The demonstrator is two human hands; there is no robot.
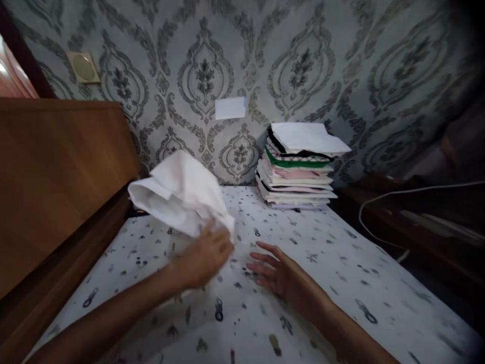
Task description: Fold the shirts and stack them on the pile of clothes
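Note:
My left hand [206, 255] is closed on the near right corner of a white cloth [185, 189]. The cloth looks like a folded garment, but its kind is not clear. It tilts up above the patterned white sheet [242, 308], its left part opening into a loose fold. My right hand [275, 270] hovers over the sheet to the right, fingers spread and nothing in them. A gap separates it from the cloth. Both hands are slightly blurred.
A tall stack of folded clothes [297, 174], white on top, stands against the patterned wall at the back right. On the left rises a brown wooden panel [64, 177]. A white cable [379, 194] curves along the dark right side. A white paper [230, 108] is on the wall.

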